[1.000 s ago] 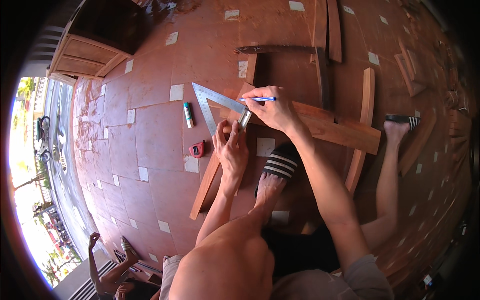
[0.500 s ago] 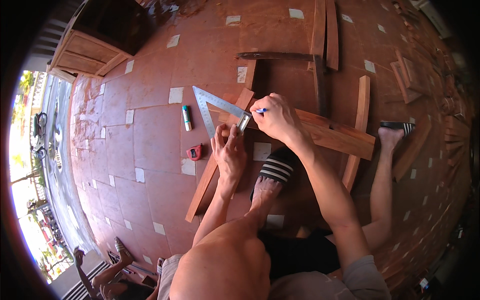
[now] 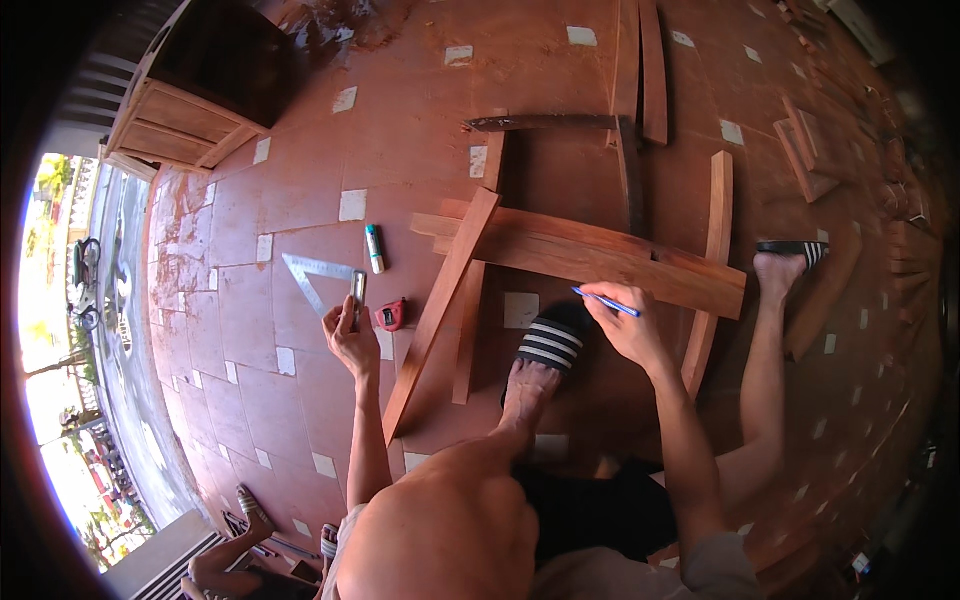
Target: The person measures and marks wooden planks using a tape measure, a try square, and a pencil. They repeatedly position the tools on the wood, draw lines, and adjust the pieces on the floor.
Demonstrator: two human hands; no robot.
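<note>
My left hand is closed on the thick edge of a metal triangle square, held left of the wood. My right hand pinches a blue pen, its tip pointing left, just on the near side of a wide reddish plank. A narrow wooden strip lies slantwise across that plank's left end. Between the square and the strip, a red tape measure rests on the floor. Farther off stands or lies a white and teal tube; I cannot tell which.
Another wooden strip runs under the plank's right end. Dark bars and long boards lie beyond. A wooden cabinet is at the far left. My sandalled foot is close to the plank. Another person's foot shows lower left.
My left hand has lifted the triangle square off the wood and carried it left. My right hand, still holding the pen, has drawn back right and nearer, away from the strip.
</note>
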